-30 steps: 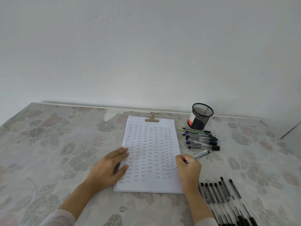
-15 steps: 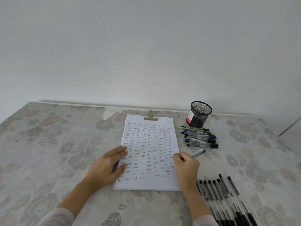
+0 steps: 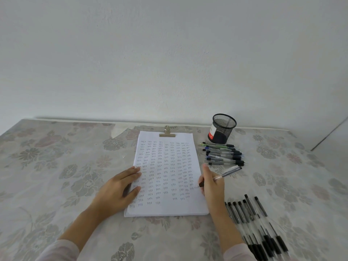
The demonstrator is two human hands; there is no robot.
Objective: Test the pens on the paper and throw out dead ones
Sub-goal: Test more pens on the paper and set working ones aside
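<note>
— What is on the left side?
— The left hand (image 3: 120, 191) lies flat on the left edge of the paper (image 3: 165, 176). Its fingers (image 3: 131, 172) are straight and hold nothing. The paper lies on the desk (image 3: 56, 166), full of small written marks, with a clip (image 3: 167, 133) at its top.
— And to the right?
— The right hand (image 3: 212, 187) has its fingers curled around a clear pen (image 3: 226, 173), whose tip is on the paper near the right edge. Further right, a group of pens (image 3: 224, 154) lies before a black mesh cup (image 3: 222, 129), and a row of black pens (image 3: 252, 223) lies beside the right wrist.
</note>
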